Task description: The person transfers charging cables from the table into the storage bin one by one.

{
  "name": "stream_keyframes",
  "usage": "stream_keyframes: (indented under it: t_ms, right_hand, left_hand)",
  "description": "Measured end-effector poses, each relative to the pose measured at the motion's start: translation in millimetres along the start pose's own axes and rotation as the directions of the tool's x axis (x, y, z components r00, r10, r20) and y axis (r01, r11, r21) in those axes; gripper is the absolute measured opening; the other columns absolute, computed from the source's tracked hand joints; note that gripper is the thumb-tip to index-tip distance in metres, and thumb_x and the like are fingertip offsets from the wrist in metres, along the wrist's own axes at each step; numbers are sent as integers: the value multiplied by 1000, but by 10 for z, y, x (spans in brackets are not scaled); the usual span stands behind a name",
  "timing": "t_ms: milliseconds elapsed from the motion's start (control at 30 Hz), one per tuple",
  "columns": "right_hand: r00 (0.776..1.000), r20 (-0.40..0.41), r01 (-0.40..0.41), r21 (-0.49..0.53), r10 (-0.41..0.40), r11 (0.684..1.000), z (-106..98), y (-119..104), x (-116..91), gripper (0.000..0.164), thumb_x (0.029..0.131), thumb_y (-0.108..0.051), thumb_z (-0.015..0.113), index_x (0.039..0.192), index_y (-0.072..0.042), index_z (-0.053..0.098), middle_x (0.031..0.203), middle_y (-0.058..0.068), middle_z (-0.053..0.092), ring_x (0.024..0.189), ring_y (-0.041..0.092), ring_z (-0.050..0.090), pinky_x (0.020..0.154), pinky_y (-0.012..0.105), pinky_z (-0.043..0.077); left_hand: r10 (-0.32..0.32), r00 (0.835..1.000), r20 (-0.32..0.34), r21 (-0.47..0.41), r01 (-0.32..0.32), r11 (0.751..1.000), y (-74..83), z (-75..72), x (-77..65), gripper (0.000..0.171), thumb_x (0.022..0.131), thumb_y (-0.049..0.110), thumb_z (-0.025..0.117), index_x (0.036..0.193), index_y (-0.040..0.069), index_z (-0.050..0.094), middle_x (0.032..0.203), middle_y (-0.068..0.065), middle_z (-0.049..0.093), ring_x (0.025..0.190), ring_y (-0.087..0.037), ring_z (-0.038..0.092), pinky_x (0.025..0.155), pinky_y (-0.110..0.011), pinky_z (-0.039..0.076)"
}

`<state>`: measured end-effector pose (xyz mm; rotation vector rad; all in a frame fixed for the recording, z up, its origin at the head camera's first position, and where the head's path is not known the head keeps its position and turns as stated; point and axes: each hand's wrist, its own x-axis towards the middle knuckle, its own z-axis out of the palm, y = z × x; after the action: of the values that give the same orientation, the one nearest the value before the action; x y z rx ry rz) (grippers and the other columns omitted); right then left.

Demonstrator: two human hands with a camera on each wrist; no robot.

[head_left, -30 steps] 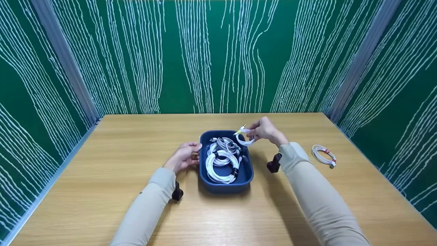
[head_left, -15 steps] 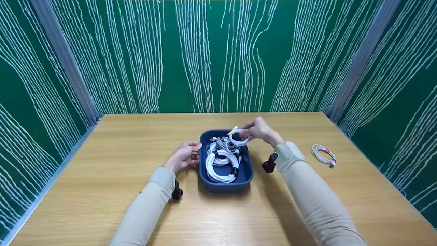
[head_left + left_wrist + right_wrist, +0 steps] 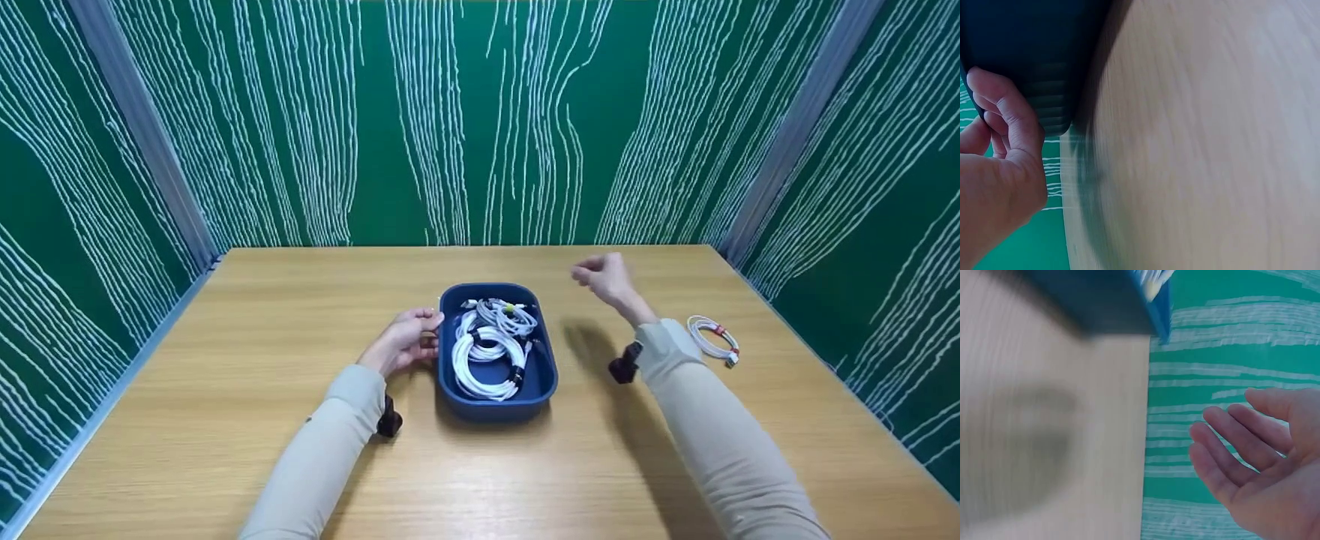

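Observation:
A blue plastic bin stands mid-table, holding several coiled cables. My left hand grips its left rim; the left wrist view shows thumb and fingers pinching the edge. Inside, a large white cable coil with black ties lies toward the front. At the back, a white cable with a yellow tie rests on the other coils. To the right of the bin, my right hand hovers above the table. Its fingers are loosely bent and hold nothing, as the right wrist view confirms.
A white coiled cable with red ties lies on the wooden table, right of my right forearm. Green panels with white streaks rise behind the table and along both sides.
My right hand has let go of the yellow-tied cable, which now lies in the bin, and has drawn away to the right. The left hand has stayed on the rim.

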<state>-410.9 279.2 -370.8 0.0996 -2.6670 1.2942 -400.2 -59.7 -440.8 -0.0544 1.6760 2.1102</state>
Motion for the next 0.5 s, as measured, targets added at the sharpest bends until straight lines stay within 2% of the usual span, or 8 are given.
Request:
stream_keyframes:
  t_ms: [133, 233, 500]
  right_hand:
    - [995, -99, -19, -114, 8, 993, -240, 262, -66, 28, 96, -15, 57, 113, 5, 66, 110, 26, 68, 95, 31, 65, 81, 34, 54]
    - [989, -144, -41, -160, 18, 986, -432, 456, -132, 29, 96, -15, 56, 114, 6, 65, 114, 28, 66, 101, 38, 64, 89, 44, 53]
    - [973, -211, -141, -247, 88, 959, -834, 909, -359, 34, 96, -20, 53, 116, 6, 64, 117, 28, 64, 109, 42, 61, 96, 51, 47]
  left_hand:
    - [-6, 1000, -1, 2, 6, 1000, 8, 9, 2, 8, 99, 12, 51, 92, 13, 46, 70, 1, 52, 60, -12, 52, 57, -25, 48]
    - [-10, 1000, -6, 6, 10, 1000, 9, 7, 2, 8, 99, 12, 51, 93, 13, 47, 71, 1, 52, 60, -13, 52, 56, -25, 48]
    - [-4, 1000, -11, 5, 4, 1000, 10, 14, 0, 9, 99, 13, 52, 91, 13, 48, 70, 1, 53, 60, -12, 52, 57, -25, 48]
